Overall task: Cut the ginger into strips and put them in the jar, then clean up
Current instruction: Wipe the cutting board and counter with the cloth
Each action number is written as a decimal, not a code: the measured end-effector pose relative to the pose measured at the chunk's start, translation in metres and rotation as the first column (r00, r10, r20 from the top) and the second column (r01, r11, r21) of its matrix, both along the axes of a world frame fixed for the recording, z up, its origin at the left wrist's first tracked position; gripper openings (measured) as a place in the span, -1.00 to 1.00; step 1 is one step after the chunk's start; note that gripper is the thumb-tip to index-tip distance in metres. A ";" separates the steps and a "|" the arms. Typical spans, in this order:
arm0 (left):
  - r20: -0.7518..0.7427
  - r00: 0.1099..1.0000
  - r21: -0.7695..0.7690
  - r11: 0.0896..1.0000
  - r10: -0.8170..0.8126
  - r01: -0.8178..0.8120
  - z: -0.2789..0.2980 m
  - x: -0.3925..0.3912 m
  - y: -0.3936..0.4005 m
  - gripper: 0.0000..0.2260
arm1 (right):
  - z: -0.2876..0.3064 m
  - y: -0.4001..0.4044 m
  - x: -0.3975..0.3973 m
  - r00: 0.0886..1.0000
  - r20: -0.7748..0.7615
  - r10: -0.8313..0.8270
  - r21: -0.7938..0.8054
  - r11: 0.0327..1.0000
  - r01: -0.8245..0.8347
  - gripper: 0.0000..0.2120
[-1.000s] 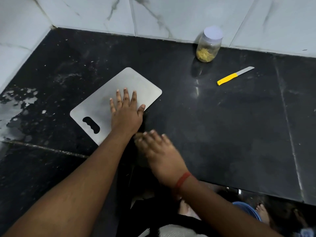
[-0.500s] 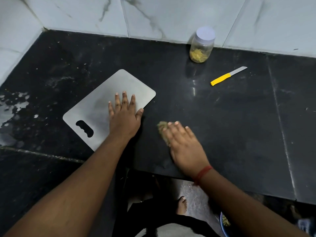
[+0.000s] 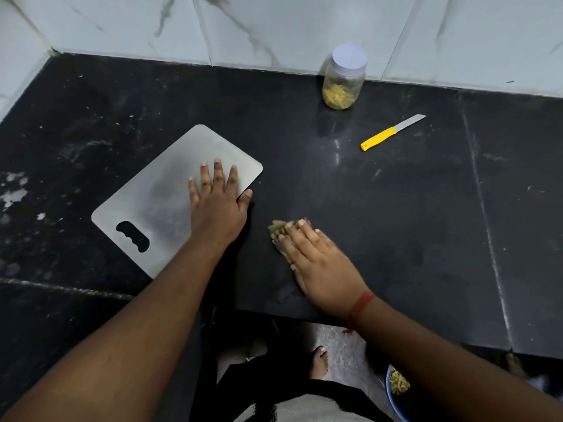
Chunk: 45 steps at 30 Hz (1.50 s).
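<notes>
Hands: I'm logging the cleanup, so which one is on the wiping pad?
The right hand, with the red wrist thread, presses the greenish pad on the counter; the left hand rests flat on the steel board.

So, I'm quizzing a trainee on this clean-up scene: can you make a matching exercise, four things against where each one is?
Things:
1. jar
2. knife
3. cutting board
4. wiping pad

Places:
A. under the fingers of the right hand
B. standing against the back wall
C. under the flat left hand
D. lying untouched on the black counter

Pairs: 1-B, 2-D, 3-C, 4-A
</notes>
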<state>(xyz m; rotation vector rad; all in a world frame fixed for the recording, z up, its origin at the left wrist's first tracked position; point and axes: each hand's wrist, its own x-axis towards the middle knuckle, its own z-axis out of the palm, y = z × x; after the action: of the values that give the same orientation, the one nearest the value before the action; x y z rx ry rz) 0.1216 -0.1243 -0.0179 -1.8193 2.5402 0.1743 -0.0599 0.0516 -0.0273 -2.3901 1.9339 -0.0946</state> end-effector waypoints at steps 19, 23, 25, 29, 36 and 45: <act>-0.033 0.953 -0.016 0.954 -0.300 0.299 -0.001 -0.125 0.012 -0.38 | 0.001 0.054 -0.152 0.796 0.008 -0.606 -0.043 0.795 0.605 -0.47; -0.033 0.946 -0.012 0.947 -0.322 0.322 -0.002 -0.151 0.021 -0.38 | -0.001 0.065 -0.151 0.794 0.002 -0.608 -0.035 0.793 0.608 -0.47; -0.032 0.949 0.002 0.950 -0.313 0.313 -0.001 -0.167 0.026 -0.38 | -0.002 0.079 -0.168 0.903 -0.050 -0.427 -0.023 0.904 0.426 -0.49; -0.012 0.946 0.007 0.946 -0.323 0.323 0.001 -0.199 0.039 -0.39 | 0.003 0.081 -0.210 0.689 0.026 -0.724 -0.027 0.689 0.724 -0.47; -0.009 0.951 -0.001 0.951 -0.309 0.309 0.002 -0.245 0.060 -0.38 | -0.005 0.080 -0.235 0.728 0.075 -0.682 -0.008 0.729 0.684 -0.48; 0.004 0.957 0.002 0.957 -0.290 0.290 0.001 -0.269 0.074 -0.37 | -0.009 0.024 -0.270 0.789 0.103 -0.606 -0.030 0.791 0.611 -0.49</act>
<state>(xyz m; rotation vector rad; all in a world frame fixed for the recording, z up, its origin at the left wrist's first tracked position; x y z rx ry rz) -0.1473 -0.0501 -0.0172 -1.4178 2.7614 0.1667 -0.3295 0.0758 -0.0365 -1.6436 2.6027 -0.2876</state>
